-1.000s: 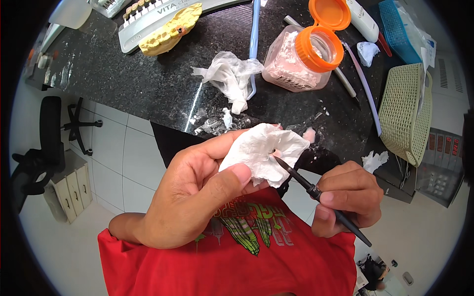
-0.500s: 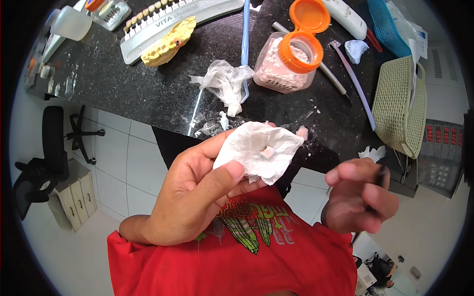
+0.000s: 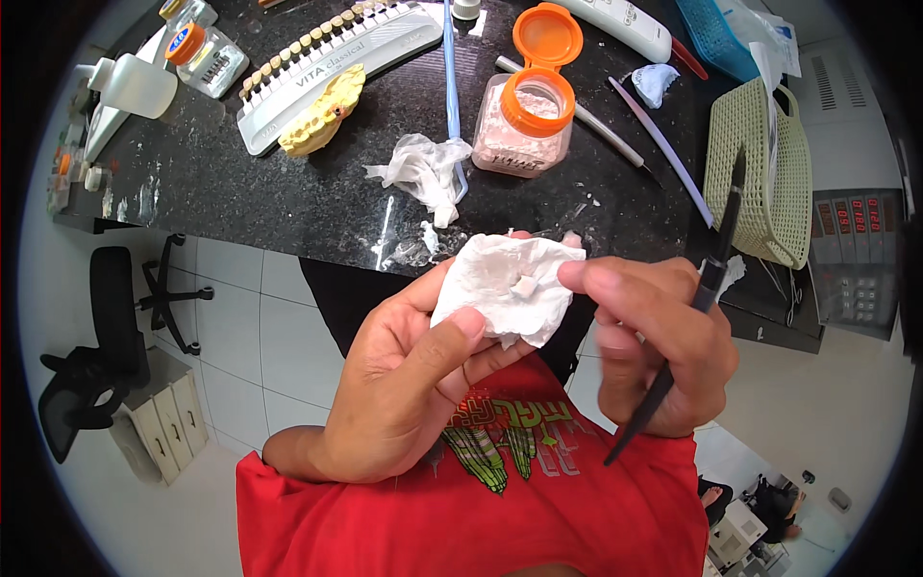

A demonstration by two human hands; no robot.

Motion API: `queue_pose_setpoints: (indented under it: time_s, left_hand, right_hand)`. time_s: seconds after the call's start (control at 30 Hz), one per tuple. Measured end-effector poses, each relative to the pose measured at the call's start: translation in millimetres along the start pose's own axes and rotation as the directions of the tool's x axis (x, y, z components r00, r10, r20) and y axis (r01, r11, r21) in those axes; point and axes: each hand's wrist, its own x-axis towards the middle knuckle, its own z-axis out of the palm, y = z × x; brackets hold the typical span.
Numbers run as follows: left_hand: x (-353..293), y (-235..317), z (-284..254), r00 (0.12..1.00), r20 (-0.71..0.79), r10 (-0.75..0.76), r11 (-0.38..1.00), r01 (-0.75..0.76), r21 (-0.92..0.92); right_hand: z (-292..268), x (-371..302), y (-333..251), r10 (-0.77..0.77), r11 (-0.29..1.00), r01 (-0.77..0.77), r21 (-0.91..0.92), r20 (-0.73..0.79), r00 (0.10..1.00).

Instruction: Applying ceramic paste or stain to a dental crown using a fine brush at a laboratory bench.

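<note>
My left hand point(image 3: 404, 385) holds a crumpled white tissue point(image 3: 486, 293) spread over its fingers, the thumb pressing on its near edge. On the tissue lies a small pinkish-white piece point(image 3: 524, 287), perhaps a tooth crown. At the tissue's right edge is my right hand point(image 3: 673, 337), index finger and thumb reaching toward the piece; whether they touch the tissue I cannot tell. A slim black brush point(image 3: 711, 279) is tucked among my right fingers, slanting with its brownish tip up. Just beyond the tissue a pinkish blob point(image 3: 573, 239) shows.
On the dark speckled bench point(image 3: 279, 207) stand an open jar of pink powder point(image 3: 519, 144) with orange lid, a crumpled tissue point(image 3: 423, 173), a yellow dental cast point(image 3: 322, 115), a tooth shade guide point(image 3: 336, 72), and a lilac toothbrush point(image 3: 663, 154). A green basket point(image 3: 740, 192) is at right.
My right hand has come in leftward and up to the tissue, and the black brush in it now shows plainly. The left hand with the tissue has shifted slightly right in view.
</note>
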Motion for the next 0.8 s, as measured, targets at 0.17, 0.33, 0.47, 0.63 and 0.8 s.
queue_pose_setpoints:
  time_s: [0.17, 0.33, 0.47, 0.63, 0.8]
  left_hand:
    - [-1, -3, -4, 1.000, 0.028, -0.003, 0.999, 0.004, -0.035]
    - [-1, -4, -4, 0.999, 0.026, 0.023, 0.998, -0.021, -0.058]
    - [0, -5, -13, 0.990, 0.138, 0.011, 0.993, 0.005, -0.116]
    - [0, -4, -13, 0.992, 0.130, -0.007, 0.993, 0.022, -0.118]
    - [0, -4, -14, 0.992, 0.129, -0.003, 0.995, 0.016, -0.099]
  right_hand:
    - [11, 2, -2, 0.052, 0.996, -0.050, -0.075, 0.024, 0.998]
    - [8, 6, -13, 0.163, 0.981, -0.149, -0.128, 0.109, 0.981]
    - [10, 6, -11, 0.159, 0.982, -0.145, -0.124, 0.112, 0.981]
    - [16, 2, 0, 0.049, 0.992, -0.043, -0.121, 0.052, 0.997]
    - [20, 1, 2, 0.036, 0.994, -0.032, -0.109, 0.031, 0.999]
